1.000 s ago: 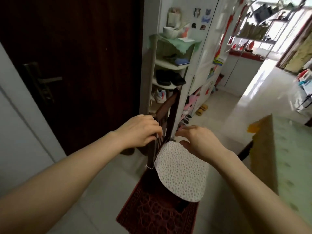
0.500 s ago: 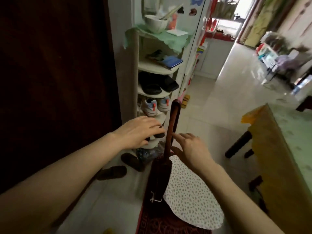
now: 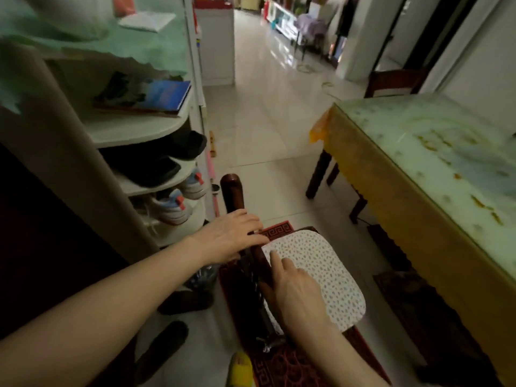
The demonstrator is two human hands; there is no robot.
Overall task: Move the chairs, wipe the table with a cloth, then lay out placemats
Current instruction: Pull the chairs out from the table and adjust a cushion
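A dark wooden chair [image 3: 233, 191] with a white speckled seat cushion [image 3: 321, 272] stands on a red patterned mat, beside the shoe rack. My left hand [image 3: 234, 236] lies over the chair's top rail with the fingers curled on it. My right hand [image 3: 293, 294] holds the same rail lower down, fingers resting against the cushion's edge. The table [image 3: 418, 174] with a pale green glass top and yellow cloth skirt stands to the right, a gap of floor between it and the chair. No cloth or placemats are in view.
A white shoe rack [image 3: 134, 129] with shoes and a blue book is close on the left. Slippers [image 3: 164, 350] lie on the floor by my feet. Another dark chair [image 3: 391, 82] stands behind the table's far end. Tiled floor runs ahead into the hallway.
My view has swung right, away from the dark door toward the hallway and table. Both hands have closed onto the chair's top rail, and the chair now sits closer to the shoe rack.
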